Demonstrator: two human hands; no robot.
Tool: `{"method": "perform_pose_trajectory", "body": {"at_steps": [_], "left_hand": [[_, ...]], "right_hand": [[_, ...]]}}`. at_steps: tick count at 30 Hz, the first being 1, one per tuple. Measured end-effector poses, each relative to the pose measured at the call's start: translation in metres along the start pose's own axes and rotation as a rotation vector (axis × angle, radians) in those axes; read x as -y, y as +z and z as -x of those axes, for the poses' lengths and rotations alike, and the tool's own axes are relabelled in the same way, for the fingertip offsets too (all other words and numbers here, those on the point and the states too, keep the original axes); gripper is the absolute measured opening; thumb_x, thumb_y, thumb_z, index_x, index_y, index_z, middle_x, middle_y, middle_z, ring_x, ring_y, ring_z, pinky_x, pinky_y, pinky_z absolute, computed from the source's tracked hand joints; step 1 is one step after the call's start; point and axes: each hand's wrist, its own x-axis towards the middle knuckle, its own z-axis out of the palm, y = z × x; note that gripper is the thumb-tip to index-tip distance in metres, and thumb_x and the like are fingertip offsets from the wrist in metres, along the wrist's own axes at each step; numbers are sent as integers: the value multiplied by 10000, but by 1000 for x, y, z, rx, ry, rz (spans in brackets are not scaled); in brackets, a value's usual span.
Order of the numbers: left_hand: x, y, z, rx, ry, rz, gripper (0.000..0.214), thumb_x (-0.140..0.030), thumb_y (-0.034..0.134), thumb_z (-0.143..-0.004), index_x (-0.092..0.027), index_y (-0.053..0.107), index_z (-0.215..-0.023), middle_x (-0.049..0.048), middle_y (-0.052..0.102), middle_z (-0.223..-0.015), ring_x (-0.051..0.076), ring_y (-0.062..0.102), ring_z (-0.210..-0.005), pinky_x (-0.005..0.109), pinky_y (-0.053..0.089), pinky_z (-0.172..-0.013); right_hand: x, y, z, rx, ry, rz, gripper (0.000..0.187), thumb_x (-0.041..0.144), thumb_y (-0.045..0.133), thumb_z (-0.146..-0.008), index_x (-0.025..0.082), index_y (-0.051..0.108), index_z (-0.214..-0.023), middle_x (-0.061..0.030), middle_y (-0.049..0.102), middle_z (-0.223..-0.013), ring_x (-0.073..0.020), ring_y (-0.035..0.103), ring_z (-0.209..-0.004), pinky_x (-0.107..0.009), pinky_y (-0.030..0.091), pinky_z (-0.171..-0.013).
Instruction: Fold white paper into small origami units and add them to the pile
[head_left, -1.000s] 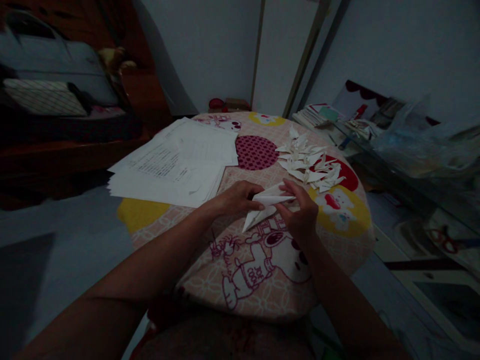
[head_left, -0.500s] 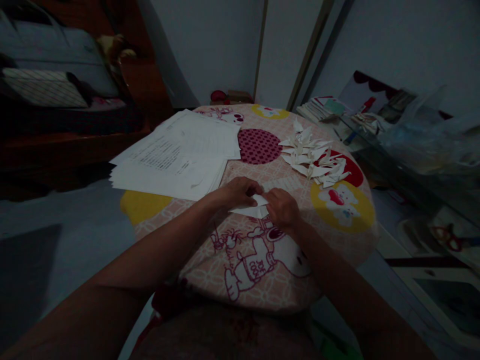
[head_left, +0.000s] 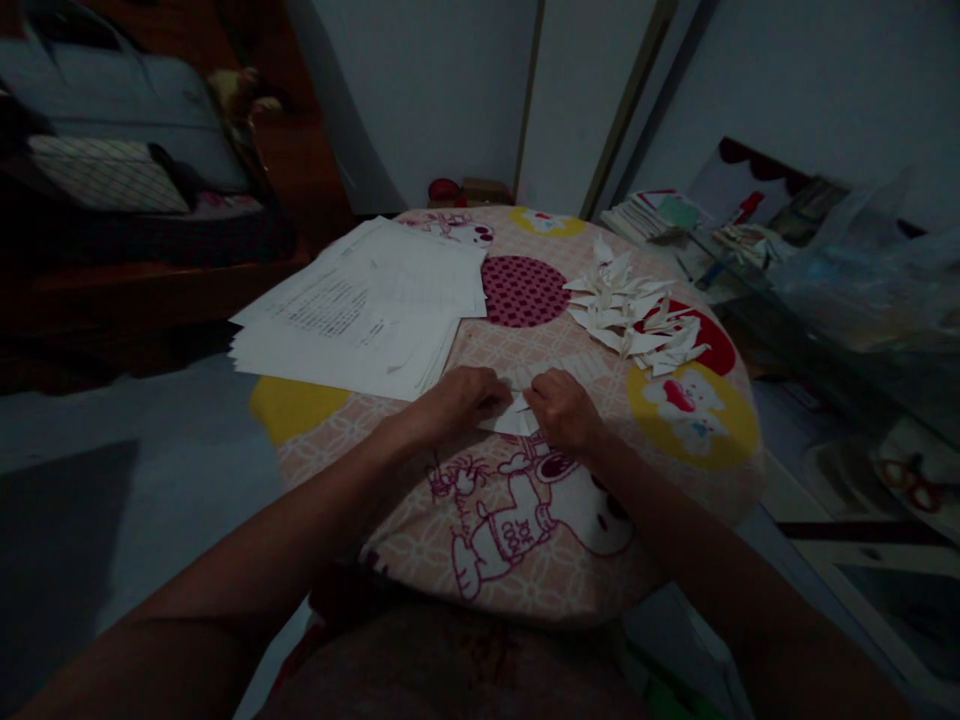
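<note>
A small folded piece of white paper point(head_left: 513, 419) lies low over the table between my hands. My left hand point(head_left: 471, 396) has its fingers curled and closed on the paper's left side. On the right side my right hand point(head_left: 561, 408) pinches the same paper. The fingers hide much of the folds. Beyond my right hand, to the right, sits a cluster of folded paper cranes point(head_left: 637, 312). A stack of printed paper sheets point(head_left: 360, 300) spreads at the table's left.
A patterned cloth covers the round table point(head_left: 420, 555). A glass shelf at the right bears a clear plastic bag point(head_left: 862, 280) and a stack of papers point(head_left: 649, 215). Red-handled scissors point(head_left: 909, 484) lie lower down. A wooden seat at the left holds a pale bag point(head_left: 142, 115).
My left hand has moved slightly down, its fingers now more curled over the paper. Less of the paper shows between my hands. The whole view has shifted a little.
</note>
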Motion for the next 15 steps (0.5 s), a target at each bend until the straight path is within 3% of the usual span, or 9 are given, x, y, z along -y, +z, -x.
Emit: {"method": "perform_pose_trajectory", "body": {"at_steps": [3,6,10,15], "left_hand": [[-23,6,11,5,-47,-168,217,-200,511,-950,-147,720,-928,89,680,-946,180,639,-818,291,489,-739],[-39,14,20,-19,-99,-194,162,-223,567,-946,-169,700,-1021,83,684,-1028,209,637,-934,294,513,-772],[-40,26,24,-87,-38,-188,136,-156,562,-940,-160,684,-1002,84,689,-1031,221,622,-986,320,529,-842],[-37,31,25,-88,0,-247,212,-164,528,-972,-156,669,-1130,109,683,-1203,220,610,-1021,350,526,-904]], "right_hand": [[1,1,1,21,4,-12,243,129,507,-988,153,684,-823,-91,590,-806,-236,444,-819,-343,340,-756],[3,1,0,55,17,1,225,122,508,-989,147,690,-860,-94,600,-820,-241,454,-835,-344,343,-750],[5,0,-1,77,6,18,190,98,534,-968,131,696,-875,-105,619,-837,-243,469,-837,-343,350,-728],[5,1,-3,110,17,10,210,76,524,-963,129,693,-849,-109,626,-825,-244,483,-830,-343,360,-713]]}}
